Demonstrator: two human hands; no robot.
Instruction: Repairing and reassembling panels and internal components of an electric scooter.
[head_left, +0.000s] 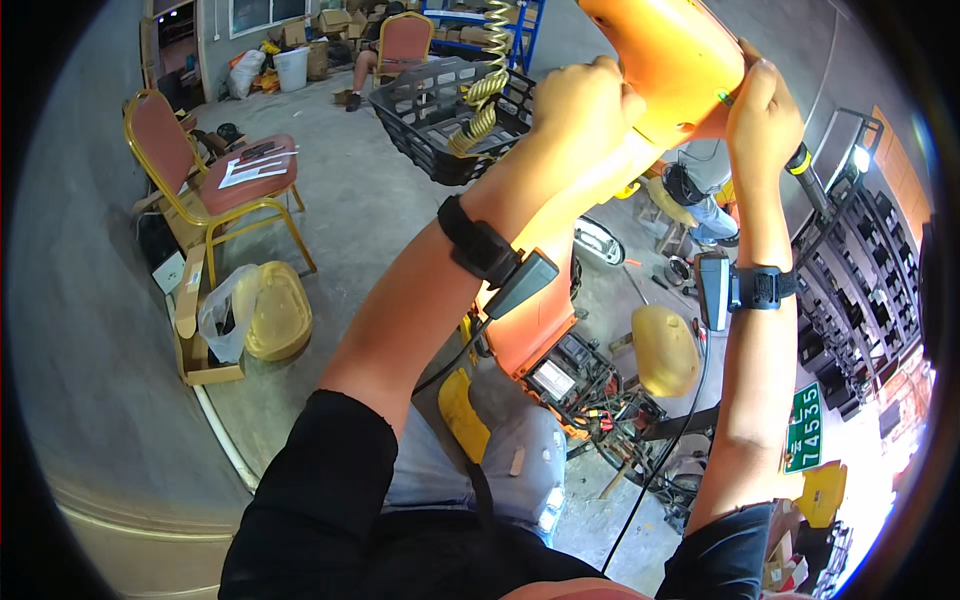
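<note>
- Concrete floor, stretching beneath everything.
- Orange scooter, its battery bay and wiring exposed, in front of the person's jeans.
- Gold-framed red chair, off to the left, papers on its seat.
- Black plastic basket, beyond the left forearm.
- Smooth orange panel, at the top of the view, between the two hands; whether it is fixed to the scooter cannot be told.
- Green licence plate, right of the right elbow.
- Left hand, curled nearly closed at the panel's left edge; its grip is hidden.
- Right hand, fingers bent around the panel's right edge, gripping it.
</note>
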